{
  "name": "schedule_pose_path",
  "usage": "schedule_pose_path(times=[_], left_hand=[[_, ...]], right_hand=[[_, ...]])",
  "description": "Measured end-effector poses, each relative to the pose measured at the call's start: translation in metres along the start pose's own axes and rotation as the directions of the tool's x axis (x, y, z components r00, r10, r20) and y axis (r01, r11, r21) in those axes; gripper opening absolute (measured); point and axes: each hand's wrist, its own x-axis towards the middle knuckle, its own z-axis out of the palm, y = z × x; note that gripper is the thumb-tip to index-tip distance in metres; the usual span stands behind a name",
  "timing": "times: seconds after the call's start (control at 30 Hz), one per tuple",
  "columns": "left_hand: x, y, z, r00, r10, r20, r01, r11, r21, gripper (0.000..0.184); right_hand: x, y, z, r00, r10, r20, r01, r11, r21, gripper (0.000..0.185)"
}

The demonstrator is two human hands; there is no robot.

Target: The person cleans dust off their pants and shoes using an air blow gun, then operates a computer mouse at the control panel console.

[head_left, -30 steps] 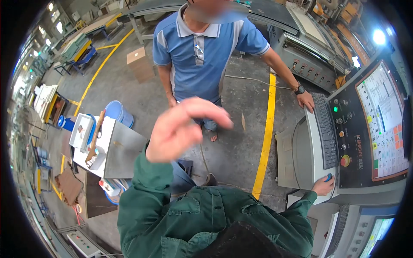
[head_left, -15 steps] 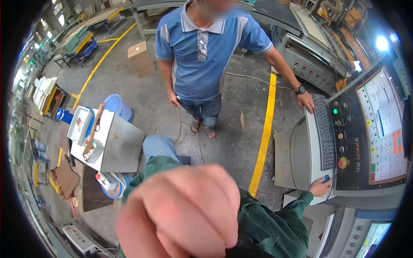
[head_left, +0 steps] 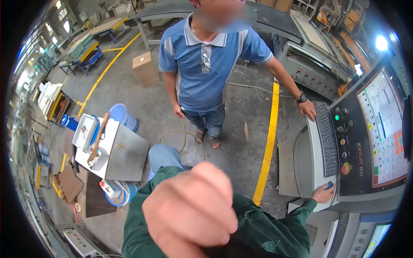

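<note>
My left hand [head_left: 193, 206] is raised very close to the camera, blurred, with its fingers curled into a fist. Whether anything is inside those fingers is hidden. Out to the right, my right hand [head_left: 322, 194] is wrapped over a blue computer mouse [head_left: 329, 185] on the ledge of a control console. Just above the mouse, a dark keyboard [head_left: 324, 139] lies along the same ledge. A lit screen [head_left: 384, 129] stands beside it, and a black panel [head_left: 347, 148] with a red-and-yellow knob [head_left: 345, 168] lies between keyboard and screen.
A co-worker in a blue polo shirt [head_left: 202, 77] stands opposite, one hand [head_left: 307, 110] at the keyboard's far end. To the left are a grey cabinet [head_left: 127, 150] with items on top and a blue bucket [head_left: 123, 117]. A cardboard box [head_left: 146, 69] and yellow floor lines [head_left: 267, 146] lie beyond.
My left hand is still curled but looks smaller and sits a little further right. The view has shifted slightly. My right hand stays on the mouse, and the co-worker's hand stays by the keyboard.
</note>
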Motion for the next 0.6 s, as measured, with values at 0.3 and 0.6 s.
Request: schedule_pose_path(times=[0.3, 0.6], left_hand=[[0.022, 0.010, 0.002, 0.842, -0.494, 0.216, 0.539, 0.789, -0.295, 0.013], [0.028, 0.037, -0.040, 0.951, -0.157, 0.267, 0.093, 0.967, 0.236, 0.018]], right_hand=[[0.004, 0.016, 0.022, 0.981, -0.112, -0.159, 0.119, 0.992, 0.037, 0.033], [0.011, 0.018, 0.024, 0.988, -0.099, -0.119, 0.101, 0.995, 0.011, 0.032]])
